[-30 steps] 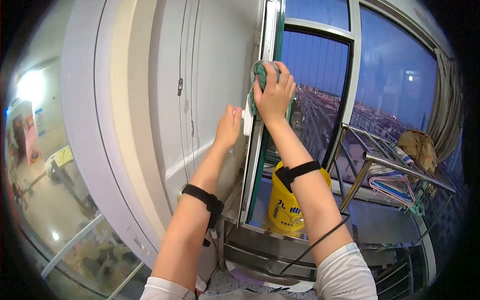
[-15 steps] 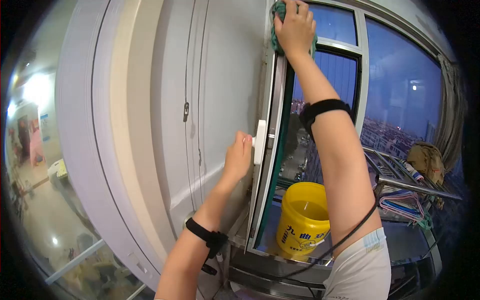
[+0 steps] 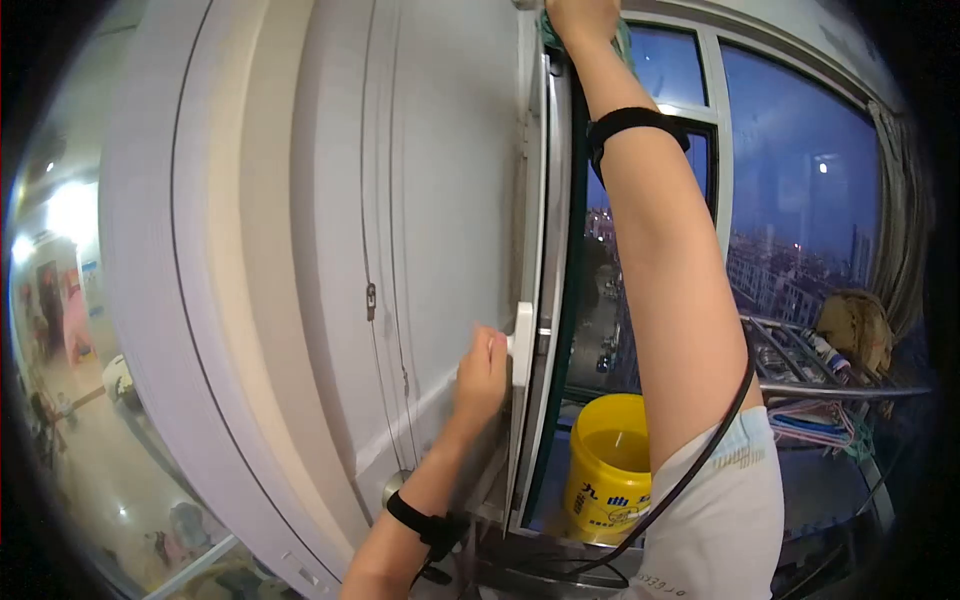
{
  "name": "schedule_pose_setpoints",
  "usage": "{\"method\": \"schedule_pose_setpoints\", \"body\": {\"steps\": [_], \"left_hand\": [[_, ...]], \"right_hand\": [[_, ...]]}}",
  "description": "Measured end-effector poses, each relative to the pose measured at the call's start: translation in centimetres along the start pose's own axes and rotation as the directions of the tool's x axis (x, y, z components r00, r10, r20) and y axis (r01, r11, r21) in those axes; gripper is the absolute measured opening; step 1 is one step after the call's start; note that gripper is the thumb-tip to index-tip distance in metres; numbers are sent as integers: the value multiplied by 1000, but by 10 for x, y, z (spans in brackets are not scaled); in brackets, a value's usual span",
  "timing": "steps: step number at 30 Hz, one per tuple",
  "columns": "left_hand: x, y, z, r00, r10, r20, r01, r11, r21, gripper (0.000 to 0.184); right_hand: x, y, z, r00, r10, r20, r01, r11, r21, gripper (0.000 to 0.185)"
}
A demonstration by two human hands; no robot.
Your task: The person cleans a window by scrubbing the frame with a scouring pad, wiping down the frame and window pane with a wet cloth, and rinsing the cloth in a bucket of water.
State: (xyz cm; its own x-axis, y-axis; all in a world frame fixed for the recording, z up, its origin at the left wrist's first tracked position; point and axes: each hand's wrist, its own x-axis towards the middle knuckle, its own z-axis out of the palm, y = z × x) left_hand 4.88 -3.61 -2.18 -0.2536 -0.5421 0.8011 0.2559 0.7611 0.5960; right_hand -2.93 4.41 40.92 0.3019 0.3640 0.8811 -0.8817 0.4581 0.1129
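My left hand [image 3: 483, 378] is closed round the lever of a white window handle [image 3: 522, 345], fixed to the edge of an open window sash [image 3: 545, 220]. High up, at the top edge of the view, my right hand [image 3: 588, 18] presses a green cloth [image 3: 625, 45] against the upper part of the sash. The fingertips of that hand are cut off by the view's edge. A yellow bucket [image 3: 605, 490] with dark lettering stands below, partly behind my right arm.
A metal drying rack [image 3: 840, 391] with several hangers [image 3: 815, 425] and a brown bag [image 3: 857, 325] is at the right. A black cable [image 3: 690, 475] hangs along my right arm. Thin cords [image 3: 368, 240] run down the wall at left.
My right hand and the cloth have moved up along the sash, partly out of view. The view has tilted upward, so handle and bucket appear lower. My left hand keeps its grip on the handle.
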Motion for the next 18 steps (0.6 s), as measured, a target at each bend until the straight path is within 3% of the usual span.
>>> {"method": "schedule_pose_setpoints", "body": {"steps": [1,6,9,16,18], "left_hand": [[0,-1,0,999,48,-23,-49,999,-14,26],[0,4,-2,1000,1,-10,-1,1000,8,26],[1,2,-2,1000,17,-13,-17,999,29,26],[1,3,1,999,-21,-26,22,999,37,29],[2,2,2,999,-27,-32,29,998,47,29]], "right_hand": [[1,-2,3,1000,16,13,-16,999,-44,29],[9,15,9,997,-37,66,39,999,-27,32],[9,24,-4,961,-93,261,77,994,71,36],[-23,20,-29,971,-170,170,150,981,120,43],[-29,18,-39,939,-141,312,117,989,96,49]]}}
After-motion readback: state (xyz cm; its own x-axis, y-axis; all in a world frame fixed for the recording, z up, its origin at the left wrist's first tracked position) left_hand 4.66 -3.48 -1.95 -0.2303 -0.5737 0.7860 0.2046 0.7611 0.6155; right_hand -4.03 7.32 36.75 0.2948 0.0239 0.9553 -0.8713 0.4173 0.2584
